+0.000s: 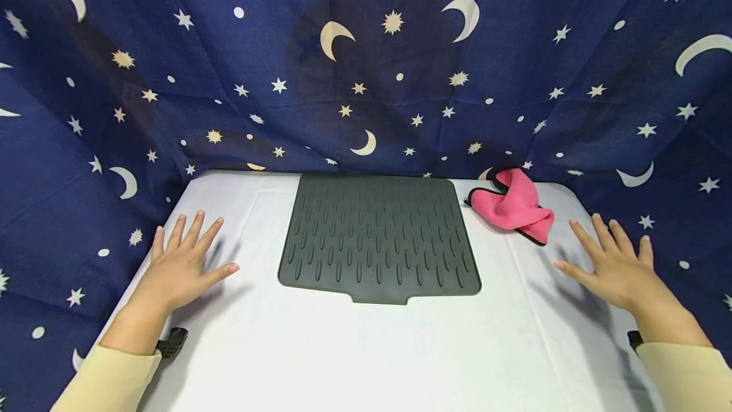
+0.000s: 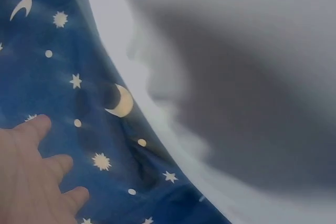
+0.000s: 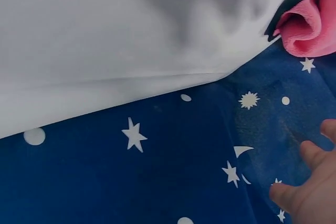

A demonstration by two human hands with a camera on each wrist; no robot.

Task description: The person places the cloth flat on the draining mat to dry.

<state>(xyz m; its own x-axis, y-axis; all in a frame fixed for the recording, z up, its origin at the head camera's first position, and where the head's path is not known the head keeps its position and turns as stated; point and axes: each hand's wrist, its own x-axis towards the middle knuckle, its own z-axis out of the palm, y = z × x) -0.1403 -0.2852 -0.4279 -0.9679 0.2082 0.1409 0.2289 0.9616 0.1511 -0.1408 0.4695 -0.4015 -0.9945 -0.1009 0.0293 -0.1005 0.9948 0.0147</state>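
Fingers spread and straight, my left hand [image 1: 182, 271] hovers above the left side of the white table, holding nothing. My right hand [image 1: 620, 273] is spread the same way over the right side, also holding nothing. Between them, toward the back, a dark grey ribbed rubber mat [image 1: 380, 237] lies flat, with a short tab on its front edge. A crumpled pink cloth [image 1: 515, 205] with black edging sits right of the mat, nearest to my right hand. The right wrist view catches part of this pink cloth [image 3: 310, 24] and some fingers [image 3: 315, 156].
The table wears a white cover [image 1: 366, 355]. A dark blue curtain [image 1: 394, 81] with moons and stars rises behind it and along both sides. Black wrist straps [image 1: 171, 342] show at the sleeve cuffs. Shadows of both hands fall on the cover.
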